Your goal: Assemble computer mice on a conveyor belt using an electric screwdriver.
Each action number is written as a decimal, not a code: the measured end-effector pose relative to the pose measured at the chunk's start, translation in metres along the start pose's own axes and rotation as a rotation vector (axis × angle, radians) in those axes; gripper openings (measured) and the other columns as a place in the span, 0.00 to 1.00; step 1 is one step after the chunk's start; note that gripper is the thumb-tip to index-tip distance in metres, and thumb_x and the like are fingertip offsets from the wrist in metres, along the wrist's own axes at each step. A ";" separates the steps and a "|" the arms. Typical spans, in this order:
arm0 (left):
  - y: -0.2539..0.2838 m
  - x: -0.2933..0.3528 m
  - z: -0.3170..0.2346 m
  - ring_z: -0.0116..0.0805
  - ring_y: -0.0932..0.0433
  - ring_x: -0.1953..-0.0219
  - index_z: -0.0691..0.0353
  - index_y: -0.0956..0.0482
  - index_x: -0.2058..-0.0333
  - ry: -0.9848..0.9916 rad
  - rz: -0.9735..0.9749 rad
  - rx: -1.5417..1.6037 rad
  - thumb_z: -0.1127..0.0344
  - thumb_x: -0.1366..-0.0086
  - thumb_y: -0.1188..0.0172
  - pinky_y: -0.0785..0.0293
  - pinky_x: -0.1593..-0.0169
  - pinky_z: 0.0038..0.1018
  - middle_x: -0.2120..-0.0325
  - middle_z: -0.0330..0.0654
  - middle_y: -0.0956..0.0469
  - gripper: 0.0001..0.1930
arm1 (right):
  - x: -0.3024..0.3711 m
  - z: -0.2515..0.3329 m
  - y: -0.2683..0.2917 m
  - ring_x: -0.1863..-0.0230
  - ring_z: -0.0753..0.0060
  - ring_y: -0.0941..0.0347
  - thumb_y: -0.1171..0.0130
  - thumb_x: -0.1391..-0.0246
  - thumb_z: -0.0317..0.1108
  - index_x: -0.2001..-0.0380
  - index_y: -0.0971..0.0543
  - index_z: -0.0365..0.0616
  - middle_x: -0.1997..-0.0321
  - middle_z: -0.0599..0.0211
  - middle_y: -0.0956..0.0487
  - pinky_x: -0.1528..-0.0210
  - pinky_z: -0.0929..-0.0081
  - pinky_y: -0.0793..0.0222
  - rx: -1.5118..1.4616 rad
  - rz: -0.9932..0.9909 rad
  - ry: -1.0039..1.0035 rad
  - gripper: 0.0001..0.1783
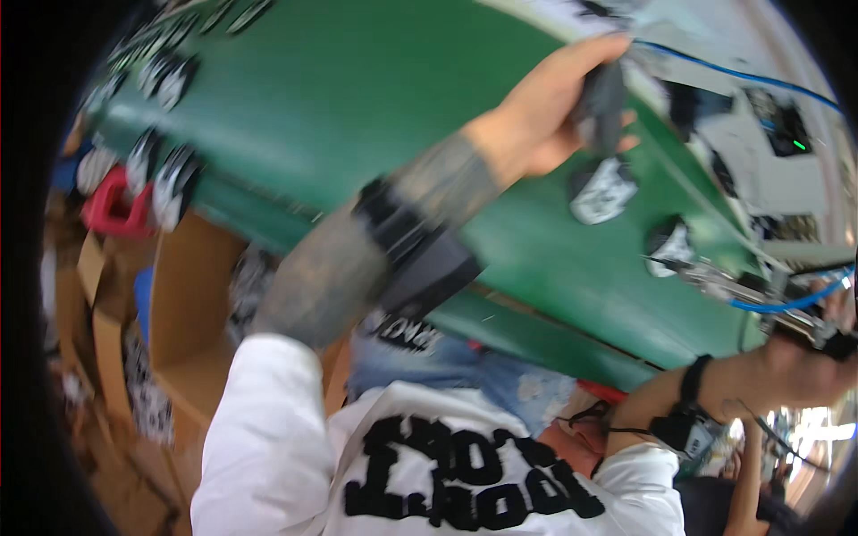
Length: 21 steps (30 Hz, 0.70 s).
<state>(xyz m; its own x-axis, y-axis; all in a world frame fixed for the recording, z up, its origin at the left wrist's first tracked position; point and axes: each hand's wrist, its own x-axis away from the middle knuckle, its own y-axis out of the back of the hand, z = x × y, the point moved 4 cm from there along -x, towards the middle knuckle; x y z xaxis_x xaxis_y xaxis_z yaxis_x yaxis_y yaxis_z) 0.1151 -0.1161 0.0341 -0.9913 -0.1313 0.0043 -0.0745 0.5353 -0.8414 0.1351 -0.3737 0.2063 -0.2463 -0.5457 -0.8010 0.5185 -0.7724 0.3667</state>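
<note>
My left hand point(541, 116) reaches out over the green conveyor belt point(357, 98), its fingers closed round a dark grey shoe-shaped piece point(603, 103) that is blurred. Just below that piece, a black-and-white shoe part point(605, 191) lies on the belt. A second black-and-white shoe part point(668, 245) sits farther right, near the tip of a slim metal air tool point(742, 288) with a blue hose. My right hand point(809, 368), at the right edge and smeared, is closed round the tool's rear end. Its fingers are partly hidden.
Several shoes point(174, 183) stand on the belt's left end, beside a red plastic object point(118, 204). Open cardboard boxes point(192, 313) are below on the left. A blue hose point(733, 71) crosses a white surface at the upper right. Another person's arm point(746, 473) shows at the lower right.
</note>
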 end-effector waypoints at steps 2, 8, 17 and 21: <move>-0.001 0.010 0.021 0.42 0.26 0.61 0.57 0.35 0.48 0.020 0.032 -0.006 0.59 0.41 0.45 0.23 0.58 0.43 0.59 0.44 0.31 0.23 | 0.010 0.000 0.010 0.74 0.68 0.29 0.57 0.41 0.42 0.53 0.34 0.37 0.68 0.60 0.27 0.70 0.67 0.32 -0.074 -0.078 0.076 0.20; 0.002 0.027 0.058 0.40 0.26 0.62 0.55 0.43 0.43 0.168 0.132 0.094 0.63 0.40 0.51 0.21 0.63 0.39 0.56 0.46 0.34 0.26 | 0.001 -0.001 -0.036 0.83 0.80 0.37 0.48 0.47 0.48 0.64 0.30 0.44 0.82 0.76 0.36 0.74 0.78 0.42 -0.502 -0.683 -0.090 0.18; -0.006 0.029 0.071 0.40 0.26 0.62 0.54 0.45 0.41 0.288 0.148 0.048 0.61 0.41 0.52 0.21 0.62 0.37 0.54 0.47 0.34 0.28 | 0.009 -0.013 -0.024 0.86 0.76 0.43 0.62 0.39 0.53 0.57 0.31 0.47 0.83 0.69 0.33 0.80 0.76 0.42 -0.424 -0.778 0.016 0.22; -0.007 0.031 0.068 0.39 0.26 0.62 0.54 0.45 0.40 0.281 0.173 0.012 0.61 0.41 0.51 0.21 0.62 0.37 0.55 0.47 0.34 0.29 | 0.010 -0.015 -0.023 0.82 0.77 0.36 0.50 0.46 0.52 0.63 0.30 0.47 0.83 0.73 0.35 0.73 0.72 0.38 -0.410 -0.691 -0.055 0.20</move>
<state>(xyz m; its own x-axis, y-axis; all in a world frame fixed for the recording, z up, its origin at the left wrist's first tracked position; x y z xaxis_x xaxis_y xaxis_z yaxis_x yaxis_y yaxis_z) 0.0925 -0.1809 0.0037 -0.9804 0.1969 0.0085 0.0969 0.5192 -0.8492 0.1329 -0.3567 0.1830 -0.6558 -0.0112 -0.7548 0.4906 -0.7662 -0.4150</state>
